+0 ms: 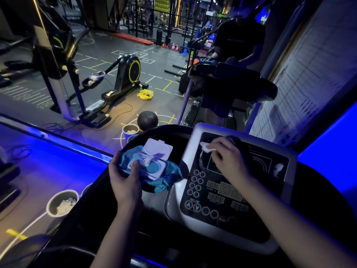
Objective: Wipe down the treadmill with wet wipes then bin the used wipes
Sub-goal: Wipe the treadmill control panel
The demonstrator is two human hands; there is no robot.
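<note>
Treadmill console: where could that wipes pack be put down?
The dark ledge left of the console, under the wipes pack in the left hand, looks bare, as does the dim ledge right of it. The console is crowded: buttons, right hand gripping a wipe, a white wad.

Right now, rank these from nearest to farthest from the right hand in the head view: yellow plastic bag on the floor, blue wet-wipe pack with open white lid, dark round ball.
From the right hand, holding a white wipe:
1. Blue wet-wipe pack, just left, in the left hand.
2. Dark round ball, floor ahead-left.
3. Yellow plastic bag, farther back.
</note>
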